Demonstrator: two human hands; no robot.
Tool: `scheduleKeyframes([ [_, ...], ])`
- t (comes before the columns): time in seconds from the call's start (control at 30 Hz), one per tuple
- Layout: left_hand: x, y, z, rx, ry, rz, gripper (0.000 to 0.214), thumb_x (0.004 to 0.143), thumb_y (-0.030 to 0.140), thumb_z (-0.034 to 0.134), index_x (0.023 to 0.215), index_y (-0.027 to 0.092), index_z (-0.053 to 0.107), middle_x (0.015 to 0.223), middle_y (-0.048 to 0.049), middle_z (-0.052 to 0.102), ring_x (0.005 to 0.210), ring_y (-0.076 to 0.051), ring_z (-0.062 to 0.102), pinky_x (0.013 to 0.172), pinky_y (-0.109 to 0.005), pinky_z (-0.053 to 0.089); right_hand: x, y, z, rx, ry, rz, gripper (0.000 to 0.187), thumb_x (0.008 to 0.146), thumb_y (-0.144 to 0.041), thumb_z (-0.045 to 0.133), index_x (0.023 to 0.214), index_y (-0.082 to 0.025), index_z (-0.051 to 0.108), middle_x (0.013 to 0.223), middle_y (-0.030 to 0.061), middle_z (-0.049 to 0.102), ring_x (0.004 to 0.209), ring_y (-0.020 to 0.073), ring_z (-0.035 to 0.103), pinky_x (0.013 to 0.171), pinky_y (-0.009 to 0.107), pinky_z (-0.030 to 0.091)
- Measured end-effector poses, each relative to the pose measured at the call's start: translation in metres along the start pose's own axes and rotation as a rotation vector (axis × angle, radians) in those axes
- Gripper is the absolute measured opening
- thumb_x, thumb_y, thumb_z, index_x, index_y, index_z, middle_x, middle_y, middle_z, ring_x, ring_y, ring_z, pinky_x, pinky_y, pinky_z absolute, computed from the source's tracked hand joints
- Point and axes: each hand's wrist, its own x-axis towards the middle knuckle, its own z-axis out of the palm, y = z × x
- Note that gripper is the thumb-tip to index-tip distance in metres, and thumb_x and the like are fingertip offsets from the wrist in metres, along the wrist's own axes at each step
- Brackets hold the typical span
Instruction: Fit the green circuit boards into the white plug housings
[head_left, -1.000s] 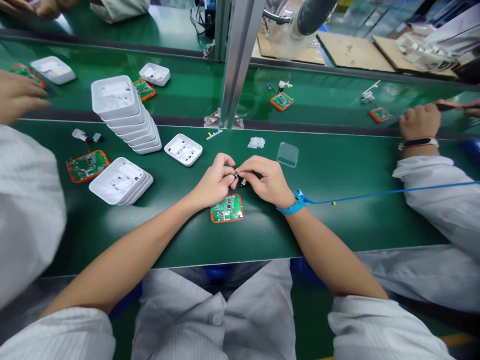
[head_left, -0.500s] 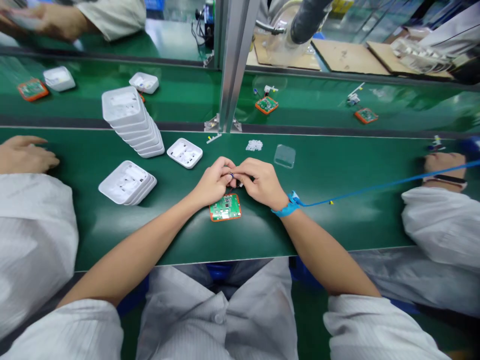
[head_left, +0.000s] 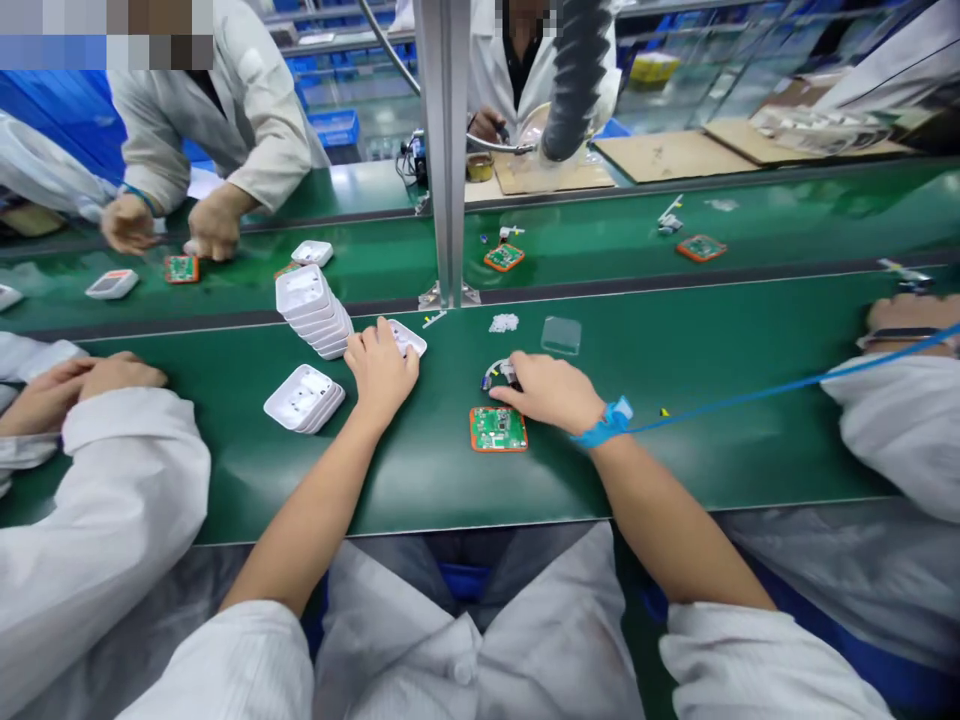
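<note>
My left hand (head_left: 381,372) reaches over a shallow white plastic housing (head_left: 409,341), fingers spread across it and thumb at its near edge. The hand hides much of that housing. My right hand (head_left: 553,388) is curled around a small part with wires (head_left: 497,373), which pokes out between thumb and fingers; a blue end and a bit of yellow show. Just nearer to me, a green circuit board (head_left: 498,430) with an orange rim lies flat on the green bench. A blue wrist strap (head_left: 604,424) circles my right wrist.
Left stand a tall leaning stack of white housings (head_left: 304,292) and a shorter stack (head_left: 300,398). Farther back lie small clear pieces (head_left: 503,323), a transparent plate (head_left: 562,335) and a thin strip (head_left: 433,320). A metal post (head_left: 448,200) rises behind. Co-workers' arms flank both sides.
My left hand has left the wired part and moved left to the white housing. My right hand stays near the circuit board. The view has tilted up and turned left.
</note>
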Motion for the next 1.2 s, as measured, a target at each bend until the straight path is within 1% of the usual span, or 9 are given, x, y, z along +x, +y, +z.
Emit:
scheduleKeyframes([
  [0.07,-0.001,0.002,0.002,-0.09,0.002,0.015,0.058,0.086,0.023,0.057,0.142,0.007,0.052,0.127,-0.0248,0.059,0.123,-0.043,0.051,0.105,-0.059,0.04,-0.002,-0.007,0.001,0.022,-0.071,-0.022,0.028,0.099,-0.037,0.057,0.115,-0.015,0.06,0.108,0.0172,0.071,0.092,0.0307,0.07,0.072,0.035,0.049],
  [0.17,-0.001,0.003,0.006,-0.401,0.101,-0.016,0.049,0.082,0.017,0.058,0.13,0.013,0.063,0.113,-0.0146,0.064,0.11,-0.031,0.061,0.103,-0.047,0.047,0.003,-0.012,0.008,0.096,0.015,-0.042,0.021,0.099,-0.019,0.049,0.116,-0.014,0.06,0.116,0.0167,0.068,0.103,0.0299,0.067,0.081,0.036,0.048],
  [0.33,-0.004,0.015,0.017,-1.187,0.151,-0.412,0.055,0.067,0.018,0.076,0.12,0.021,0.064,0.087,0.0011,0.062,0.076,-0.014,0.063,0.08,-0.03,0.054,0.012,-0.017,0.023,0.545,0.241,-0.262,0.008,0.093,-0.017,0.056,0.098,-0.016,0.061,0.098,0.0084,0.064,0.088,0.0207,0.063,0.08,0.032,0.049],
  [0.5,-0.019,0.036,0.019,-1.626,0.078,-0.554,0.049,0.059,0.022,0.085,0.099,0.021,0.057,0.097,-0.0009,0.068,0.086,-0.016,0.068,0.081,-0.031,0.057,0.015,-0.033,0.031,0.962,0.508,-0.361,0.006,0.096,-0.024,0.057,0.099,-0.02,0.059,0.092,0.0035,0.057,0.078,0.0153,0.06,0.072,0.029,0.052],
  [0.63,-0.034,0.048,0.013,-1.71,-0.105,-0.459,0.048,0.057,0.017,0.085,0.095,0.023,0.056,0.09,0.0035,0.065,0.082,-0.014,0.066,0.075,-0.025,0.054,0.016,-0.037,0.035,0.962,0.613,-0.284,0.008,0.098,-0.025,0.056,0.101,-0.02,0.06,0.099,0.0059,0.058,0.078,0.0152,0.062,0.069,0.029,0.054],
  [0.77,-0.036,0.048,0.006,-1.673,-0.335,-0.376,0.065,0.05,0.012,0.088,0.108,0.023,0.06,0.105,0.0003,0.069,0.095,-0.016,0.067,0.082,-0.025,0.053,0.02,-0.025,0.034,0.851,0.755,-0.245,0.011,0.098,-0.026,0.059,0.101,-0.018,0.066,0.096,0.0072,0.061,0.076,0.0164,0.062,0.07,0.031,0.054],
  [0.9,-0.028,0.039,-0.001,-1.69,-0.648,-0.458,0.052,0.053,0.019,0.086,0.096,0.019,0.058,0.09,-0.0012,0.071,0.077,-0.017,0.067,0.068,-0.028,0.053,0.021,-0.012,0.032,0.681,0.688,-0.407,0.015,0.1,-0.028,0.058,0.105,-0.019,0.069,0.1,0.0086,0.063,0.082,0.0188,0.062,0.076,0.035,0.055],
  [1.1,-0.027,0.042,0.001,-1.705,-0.58,-0.467,0.064,0.055,0.018,0.088,0.113,0.021,0.06,0.094,-0.0004,0.074,0.077,-0.016,0.069,0.072,-0.029,0.056,0.016,-0.014,0.034,0.544,0.617,-0.428,0.014,0.099,-0.024,0.058,0.102,-0.019,0.07,0.103,0.0097,0.064,0.088,0.0198,0.062,0.073,0.032,0.052],
  [1.2,-0.032,0.049,0.005,-1.65,-0.547,-0.446,0.05,0.061,0.029,0.091,0.104,0.019,0.066,0.092,-0.0012,0.074,0.076,-0.014,0.069,0.073,-0.027,0.056,0.015,-0.019,0.038,0.531,0.636,-0.405,0.017,0.099,-0.02,0.055,0.093,-0.02,0.07,0.099,0.0079,0.065,0.088,0.0188,0.062,0.075,0.031,0.051],
])
